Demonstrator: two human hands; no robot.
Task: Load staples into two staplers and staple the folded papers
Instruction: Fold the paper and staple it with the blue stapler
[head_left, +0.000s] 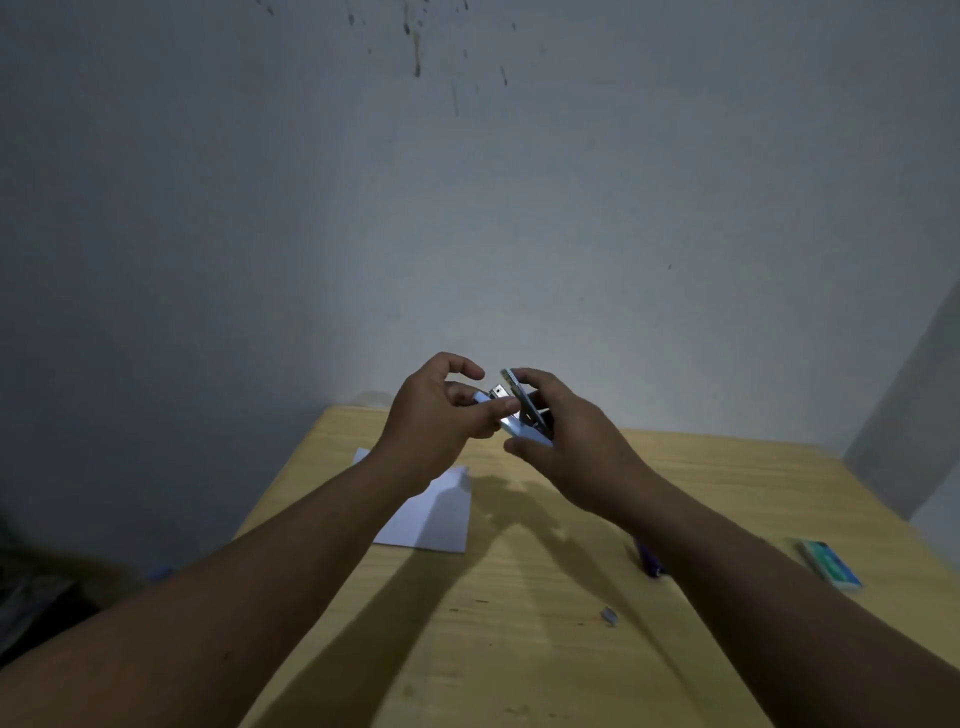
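Both hands hold a small light-blue stapler (519, 415) in the air above the wooden table (519, 597). Its top is swung open and the metal magazine shows. My left hand (441, 410) pinches the stapler's front end between thumb and fingers. My right hand (566, 441) grips the raised lid and the base from the right. A folded white paper (431, 514) lies on the table under my left forearm. A purple stapler (649, 558) lies partly hidden beneath my right forearm. A short strip of staples (609, 616) rests on the table near the front.
A teal and white staple box (830, 564) lies near the table's right edge. A grey wall stands right behind the table. Dark clutter sits on the floor at the left.
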